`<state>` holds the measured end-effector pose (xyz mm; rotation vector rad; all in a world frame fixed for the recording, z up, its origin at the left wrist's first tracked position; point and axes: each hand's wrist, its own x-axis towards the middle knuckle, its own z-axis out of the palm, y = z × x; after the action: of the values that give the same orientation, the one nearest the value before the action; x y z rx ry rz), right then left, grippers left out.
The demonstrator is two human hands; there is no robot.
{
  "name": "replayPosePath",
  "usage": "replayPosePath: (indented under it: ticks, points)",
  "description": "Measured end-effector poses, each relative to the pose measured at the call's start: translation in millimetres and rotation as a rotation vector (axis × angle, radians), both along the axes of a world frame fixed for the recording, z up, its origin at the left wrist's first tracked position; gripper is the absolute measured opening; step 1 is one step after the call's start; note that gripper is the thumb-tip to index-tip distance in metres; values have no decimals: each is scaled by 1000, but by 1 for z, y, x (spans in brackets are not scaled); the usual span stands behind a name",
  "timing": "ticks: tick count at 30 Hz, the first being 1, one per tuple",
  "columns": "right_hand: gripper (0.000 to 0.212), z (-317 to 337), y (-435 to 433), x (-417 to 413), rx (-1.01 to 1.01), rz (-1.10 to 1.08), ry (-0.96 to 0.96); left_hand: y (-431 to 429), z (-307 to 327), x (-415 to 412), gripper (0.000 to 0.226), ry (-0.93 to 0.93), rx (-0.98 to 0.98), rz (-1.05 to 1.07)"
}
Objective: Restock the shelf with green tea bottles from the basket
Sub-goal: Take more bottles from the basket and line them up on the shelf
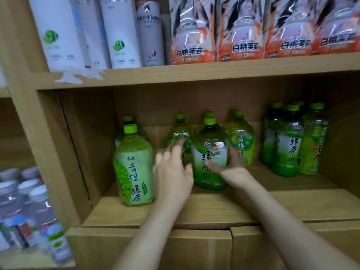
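A light wooden shelf unit (pixel 194 74) is filling the view, its lower bay lined with brown cardboard (pixel 204 209) that is serving as the floor for the drinks. Above, on the upper board, tall white cylindrical cans (pixel 120 34) are standing beside a row of orange-and-white printed drink packs (pixel 241 32). In the neighbouring bay to the left, clear plastic water bottles with white caps (pixel 37 209) are sitting, blurred.

Inside the lower bay, a green plastic tea bottle with a white-and-green label and a lime cap (pixel 210 154) is standing upright near the middle, with similar green bottles just behind it. A larger light-green grape tea bottle (pixel 134 166) is standing to the left, near the front, and a cluster of green tea bottles (pixel 292 139) is standing well to the right.

The left hand (pixel 173 172) is reaching in with fingers spread and blurred, just beside the centre bottle's left side; contact cannot be told. The right hand (pixel 231 168) is cupping the same bottle's lower right side, thumb across the label front and fingers wrapping behind. The basket is out of view.
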<state>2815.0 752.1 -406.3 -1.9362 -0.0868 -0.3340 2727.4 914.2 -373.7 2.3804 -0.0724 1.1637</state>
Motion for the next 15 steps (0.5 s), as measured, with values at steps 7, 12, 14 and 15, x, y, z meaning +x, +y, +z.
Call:
replayPosePath:
  ticks: [7, 12, 14, 15]
  points:
    - [72, 11, 15, -24, 174, 154, 36, 94, 0, -20, 121, 243, -433, 125]
    - [87, 10, 12, -44, 184, 297, 47, 83, -5, -8, 116, 316, -407, 120]
    - [96, 8, 7, -47, 176, 276, 12, 71, -6, 3, 118, 332, -403, 49]
    - [95, 7, 5, -48, 168, 243, -26, 64, -6, 10, 120, 346, -405, 1]
